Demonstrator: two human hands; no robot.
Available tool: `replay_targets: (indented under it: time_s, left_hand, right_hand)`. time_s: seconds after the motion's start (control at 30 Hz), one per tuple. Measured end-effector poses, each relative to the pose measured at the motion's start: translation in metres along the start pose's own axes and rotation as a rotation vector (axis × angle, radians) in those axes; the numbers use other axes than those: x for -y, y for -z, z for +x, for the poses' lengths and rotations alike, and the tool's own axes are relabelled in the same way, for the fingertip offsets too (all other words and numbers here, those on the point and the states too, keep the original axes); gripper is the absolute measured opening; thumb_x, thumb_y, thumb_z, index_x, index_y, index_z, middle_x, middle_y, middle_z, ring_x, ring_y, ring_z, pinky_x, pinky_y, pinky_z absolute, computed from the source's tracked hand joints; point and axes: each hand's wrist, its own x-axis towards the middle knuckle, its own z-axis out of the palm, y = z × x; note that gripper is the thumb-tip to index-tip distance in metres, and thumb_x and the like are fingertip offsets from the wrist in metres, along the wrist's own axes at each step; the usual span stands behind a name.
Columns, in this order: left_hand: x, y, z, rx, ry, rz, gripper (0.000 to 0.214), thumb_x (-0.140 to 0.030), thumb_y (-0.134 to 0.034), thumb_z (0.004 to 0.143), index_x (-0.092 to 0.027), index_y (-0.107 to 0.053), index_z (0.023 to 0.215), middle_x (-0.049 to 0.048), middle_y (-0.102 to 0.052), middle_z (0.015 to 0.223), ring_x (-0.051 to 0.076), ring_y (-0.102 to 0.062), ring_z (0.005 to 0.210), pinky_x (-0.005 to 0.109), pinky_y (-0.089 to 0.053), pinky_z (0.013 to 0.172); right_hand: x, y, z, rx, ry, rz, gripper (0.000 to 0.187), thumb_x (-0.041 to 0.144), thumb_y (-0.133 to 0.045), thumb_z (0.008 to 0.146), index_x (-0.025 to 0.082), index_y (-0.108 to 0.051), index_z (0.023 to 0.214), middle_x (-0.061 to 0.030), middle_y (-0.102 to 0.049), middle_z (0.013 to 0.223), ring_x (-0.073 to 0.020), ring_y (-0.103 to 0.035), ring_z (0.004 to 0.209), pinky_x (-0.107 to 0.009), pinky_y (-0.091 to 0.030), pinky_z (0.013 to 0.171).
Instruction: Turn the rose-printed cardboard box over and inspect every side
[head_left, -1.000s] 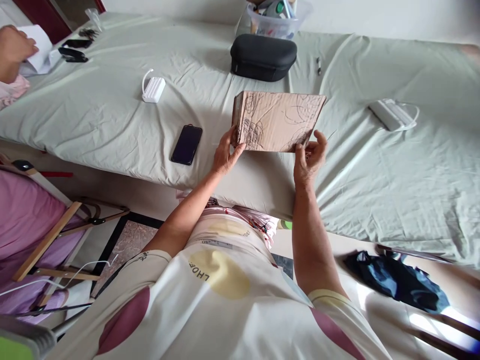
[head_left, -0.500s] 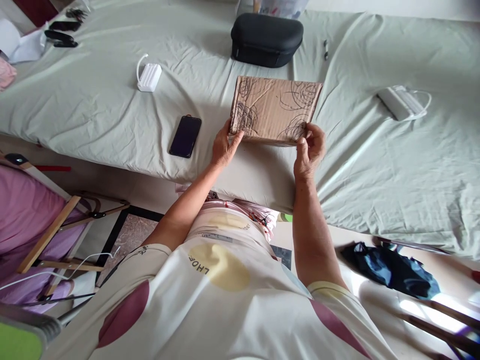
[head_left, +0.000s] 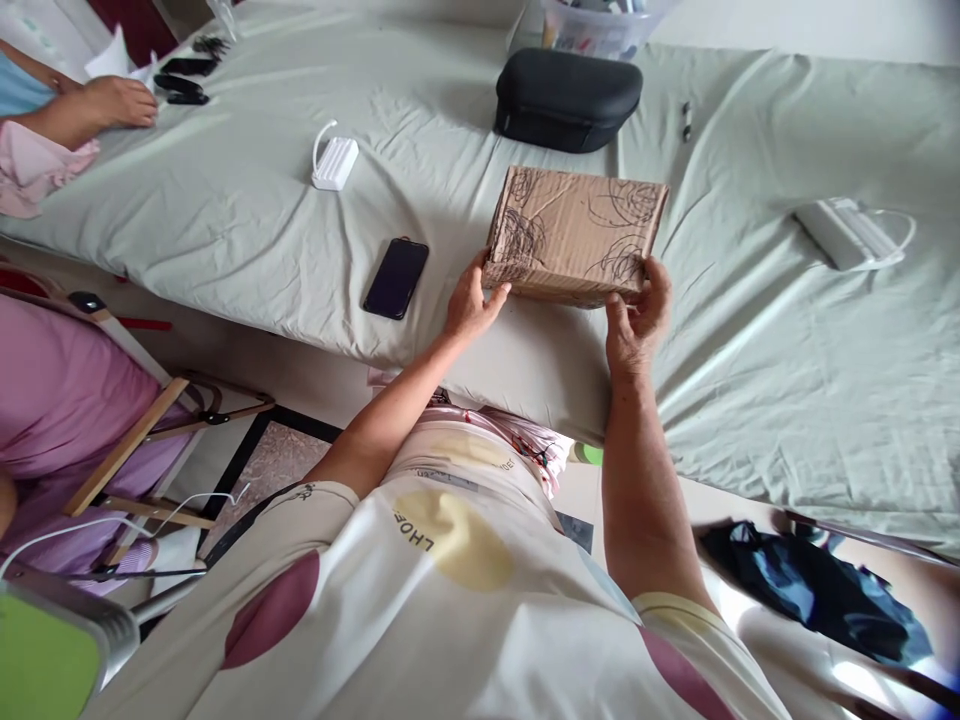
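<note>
A brown cardboard box [head_left: 581, 225] with dark scribbled loops on its top is held between both hands at the front of the cloth-covered table. My left hand [head_left: 476, 300] grips its near left corner, thumb along the front side. At the near right corner, my right hand [head_left: 639, 315] has its thumb on the front and its fingers round the side. The fingers behind the box are partly hidden. Left of my left hand lies a dark phone [head_left: 396, 278]. Just beyond the box sits a black zippered case [head_left: 568, 100].
White power banks with cable loops lie left [head_left: 335, 163] and right [head_left: 851, 235] on the wrinkled green cloth [head_left: 787, 380]. A clear plastic bin [head_left: 596, 30] stands at the back. Another person's hand [head_left: 120, 103] rests at the far left near black items [head_left: 181, 90].
The box has tipped a little, so more of its front side shows, with both hands still on it. The view has shifted left, and another person's hand has appeared at the far left.
</note>
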Motion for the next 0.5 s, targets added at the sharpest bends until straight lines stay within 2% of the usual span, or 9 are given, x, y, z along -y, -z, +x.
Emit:
replay_targets:
  time_s: [0.07,0.17,0.3,0.4,0.5]
  left_hand:
    - [0.001,-0.002,0.000,0.011,0.001,0.034,0.087,-0.074,-0.056,0.099,-0.016,-0.039,0.161,0.0223,-0.056,0.157,0.035,-0.051,0.152,0.052,-0.039,0.130]
    - [-0.003,0.000,0.000,0.026,-0.043,0.083,0.090,-0.072,-0.049,0.103,-0.017,-0.023,0.169,0.0212,-0.044,0.168,0.032,-0.039,0.161,0.050,-0.032,0.134]
    - [-0.014,0.006,-0.002,0.035,-0.125,0.152,0.088,-0.070,-0.044,0.105,-0.029,-0.008,0.174,0.0127,-0.024,0.180,0.031,-0.018,0.170,0.052,-0.025,0.136]
    - [-0.024,0.010,-0.006,-0.001,-0.136,0.226,0.082,-0.071,-0.043,0.105,-0.036,-0.017,0.173,0.0077,-0.017,0.183,0.033,-0.010,0.171,0.054,-0.025,0.135]
    - [-0.034,0.011,-0.010,-0.022,-0.188,0.305,0.083,-0.074,-0.042,0.103,-0.026,-0.032,0.170,0.0126,-0.014,0.182,0.037,-0.011,0.170,0.057,-0.024,0.136]
  right_hand:
    - [-0.001,-0.001,0.000,-0.025,0.023,0.020,0.074,0.073,-0.056,0.098,0.030,-0.049,0.157,-0.0105,-0.067,0.122,-0.0254,-0.072,0.099,-0.041,-0.064,0.078]
    - [0.001,-0.003,-0.003,-0.055,0.051,0.028,0.072,0.075,-0.056,0.097,0.028,-0.053,0.152,-0.0070,-0.069,0.103,-0.0216,-0.070,0.079,-0.038,-0.061,0.067]
    - [0.016,-0.008,-0.011,-0.082,0.088,-0.076,0.065,0.074,-0.049,0.101,0.024,-0.062,0.140,-0.0041,-0.068,0.088,-0.0194,-0.067,0.069,-0.037,-0.061,0.066]
    - [0.032,-0.017,-0.018,-0.040,0.155,-0.165,0.060,0.069,-0.049,0.102,0.021,-0.067,0.133,-0.0066,-0.071,0.090,-0.0208,-0.070,0.074,-0.039,-0.063,0.074]
    - [0.044,-0.030,-0.024,0.084,0.250,-0.182,0.054,0.062,-0.050,0.103,0.021,-0.068,0.135,-0.0090,-0.074,0.093,-0.0223,-0.070,0.077,-0.040,-0.064,0.077]
